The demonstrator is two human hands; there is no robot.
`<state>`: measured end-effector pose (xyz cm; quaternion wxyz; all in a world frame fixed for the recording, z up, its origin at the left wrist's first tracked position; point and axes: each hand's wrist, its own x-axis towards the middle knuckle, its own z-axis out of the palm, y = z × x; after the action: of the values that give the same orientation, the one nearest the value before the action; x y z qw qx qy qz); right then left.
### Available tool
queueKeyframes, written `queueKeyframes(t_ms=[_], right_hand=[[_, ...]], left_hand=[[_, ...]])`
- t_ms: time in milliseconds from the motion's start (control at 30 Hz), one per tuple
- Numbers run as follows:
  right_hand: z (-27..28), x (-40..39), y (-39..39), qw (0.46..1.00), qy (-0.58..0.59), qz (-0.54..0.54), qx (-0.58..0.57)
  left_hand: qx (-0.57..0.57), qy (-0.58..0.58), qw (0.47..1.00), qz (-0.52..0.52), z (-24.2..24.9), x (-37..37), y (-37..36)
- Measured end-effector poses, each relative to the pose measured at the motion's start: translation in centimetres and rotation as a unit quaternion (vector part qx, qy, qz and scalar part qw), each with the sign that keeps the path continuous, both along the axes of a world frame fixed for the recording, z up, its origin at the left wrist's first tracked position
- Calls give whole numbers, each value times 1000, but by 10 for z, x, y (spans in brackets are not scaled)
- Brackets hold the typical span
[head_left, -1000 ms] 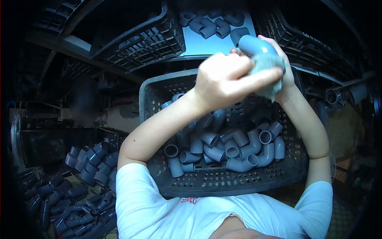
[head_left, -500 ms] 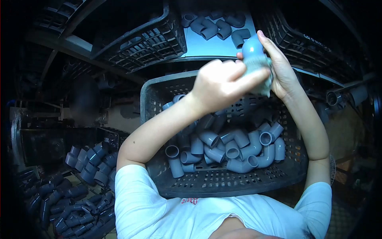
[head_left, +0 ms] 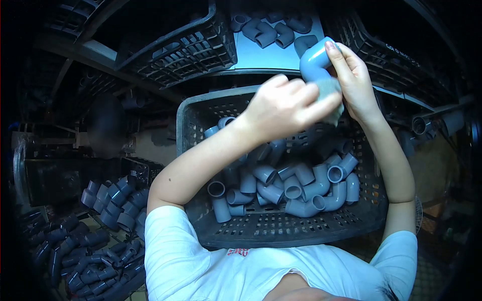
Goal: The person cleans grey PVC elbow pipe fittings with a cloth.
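Note:
A glossy grey pipe elbow (head_left: 315, 61) is held up above the far side of the crate, its bend toward the left. My right hand (head_left: 355, 83) is closed on it from the right, thumb along its upper part. My left hand (head_left: 288, 106) is closed on a pale green cloth (head_left: 329, 95), pressed against the elbow's lower end. That end is hidden by the cloth and fingers. Below both hands, a black perforated crate (head_left: 281, 232) contains many loose grey elbows (head_left: 266, 174), lying at mixed angles.
More elbows (head_left: 266, 35) lie on a white surface (head_left: 251, 60) at the back, between a black crate (head_left: 186, 55) on the left and another crate (head_left: 381, 47) on the right. Heaps of dark fittings (head_left: 95, 261) sit at lower left.
The elbow has been turned in my right hand, so its bend and upper arm now show. My left hand with the cloth has shifted slightly along the lower end.

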<state>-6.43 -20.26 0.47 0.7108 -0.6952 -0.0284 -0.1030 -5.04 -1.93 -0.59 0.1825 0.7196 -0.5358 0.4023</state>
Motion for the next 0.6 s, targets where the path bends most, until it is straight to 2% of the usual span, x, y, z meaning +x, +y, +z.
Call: queueKeyframes(t_ms=[67,100,167,200,333,433,467,500,567,600], right_hand=[[-1,4,-5,997,-63,21,-44],[0,2,-4,997,-64,20,-44],[3,0,0,995,-53,-8,-87],[3,0,2,989,-84,-26,-117],[12,-6,4,990,-82,-17,-110],[4,3,0,986,-154,-59,-38],[9,-1,-1,993,-103,-56,-17],[12,-4,2,993,-105,-56,-16],[15,-8,7,988,2,-62,140],[12,-7,7,983,20,-42,179]], left_hand=[[-25,16,998,52,10,14,5],[-29,9,998,48,10,22,9],[-7,68,998,-2,4,8,8],[5,82,996,-22,2,-2,5],[38,12,999,10,4,-4,5],[31,2,998,55,12,8,13],[18,-5,997,74,12,11,15],[5,-11,996,93,11,15,15],[-11,-11,995,99,11,22,16],[-28,-9,994,104,12,23,17]])
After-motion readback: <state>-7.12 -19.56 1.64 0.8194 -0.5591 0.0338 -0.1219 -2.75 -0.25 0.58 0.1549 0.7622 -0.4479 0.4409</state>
